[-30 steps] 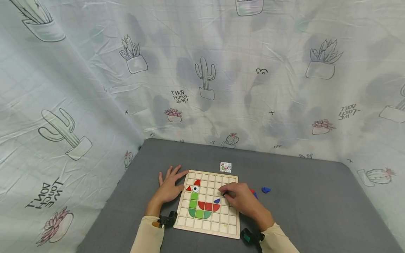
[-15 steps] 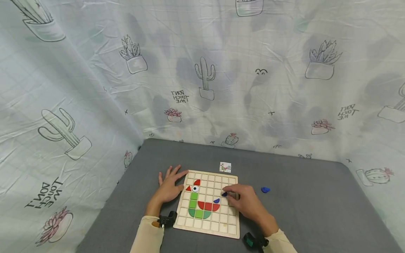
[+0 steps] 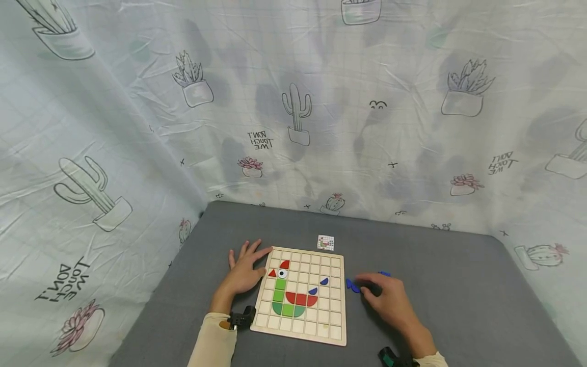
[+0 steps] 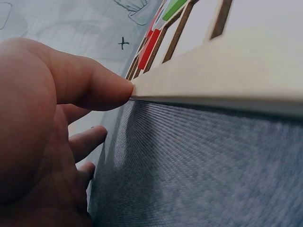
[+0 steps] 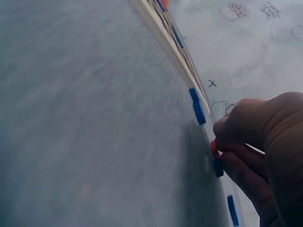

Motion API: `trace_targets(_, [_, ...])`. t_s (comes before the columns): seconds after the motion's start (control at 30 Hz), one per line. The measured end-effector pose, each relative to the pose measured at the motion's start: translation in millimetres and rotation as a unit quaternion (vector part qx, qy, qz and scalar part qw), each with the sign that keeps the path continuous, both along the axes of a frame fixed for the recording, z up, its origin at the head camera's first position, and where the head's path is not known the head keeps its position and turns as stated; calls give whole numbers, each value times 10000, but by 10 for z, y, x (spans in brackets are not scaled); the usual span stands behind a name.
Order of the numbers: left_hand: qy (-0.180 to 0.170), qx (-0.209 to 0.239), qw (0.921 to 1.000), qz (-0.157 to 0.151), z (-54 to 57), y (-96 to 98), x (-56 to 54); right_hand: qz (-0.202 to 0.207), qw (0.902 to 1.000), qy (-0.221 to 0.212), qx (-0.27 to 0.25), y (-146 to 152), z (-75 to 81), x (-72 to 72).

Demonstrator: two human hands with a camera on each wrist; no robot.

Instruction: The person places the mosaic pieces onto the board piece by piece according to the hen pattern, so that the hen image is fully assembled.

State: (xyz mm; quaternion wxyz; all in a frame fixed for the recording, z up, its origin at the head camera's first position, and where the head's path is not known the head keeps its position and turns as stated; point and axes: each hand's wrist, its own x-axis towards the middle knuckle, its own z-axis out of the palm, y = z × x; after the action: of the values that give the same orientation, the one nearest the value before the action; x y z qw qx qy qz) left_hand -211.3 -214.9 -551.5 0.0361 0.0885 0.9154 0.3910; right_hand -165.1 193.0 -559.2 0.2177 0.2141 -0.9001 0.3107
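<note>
My left hand lies spread at the left edge of a wooden grid board, its thumb tip against the side and index finger at the far corner. On the board, a picture of red, green and white pieces includes an eye tile. Two blue half-round pieces sit apart, one lower piece and one upper piece. To the right of the board, my right hand hovers with loosely bent fingers over loose pieces. Blue pieces show at its fingertips; a red piece appears beside its fingers.
A small printed card with a matching picture lies behind the board. Another blue piece is partly visible behind the right hand. The grey table ends at a patterned curtain at the back and sides.
My right hand has released the upper blue half-round piece onto the board and moved right, off the board, to the loose pieces. The left hand stays in place.
</note>
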Motion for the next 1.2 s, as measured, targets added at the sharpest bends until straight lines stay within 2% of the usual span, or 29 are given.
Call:
trace_targets(0.07, [8,-10,10000,9,6,-3,-4,-24,9999,113,28,44,-8,37])
trace_targets(0.37, [6,29,10000,-10,1,-7,1,-55,9998,114,-122,162,-6,274])
trace_targets(0.57, [49,59,10000,-15,3,-9,-4,-787,9968,120,-17,183,21,360])
trace_targets(0.63, [50,40,10000,-13,7,-12,-3,-863,9963,33,40,171,17,366])
trace_targets(0.83, [1,20,10000,-21,2,-15,23,-348,9994,-10,91,105,-16,344])
trace_targets(0.97, [13,26,10000,-10,-8,-10,24,-230,9996,100,130,68,-30,328])
trace_targets(1.1, [70,28,10000,13,-4,-4,17,-74,9999,127,78,4,1,295])
trace_targets(1.2, [98,36,9999,14,16,5,16,226,9997,20,-52,-86,49,255])
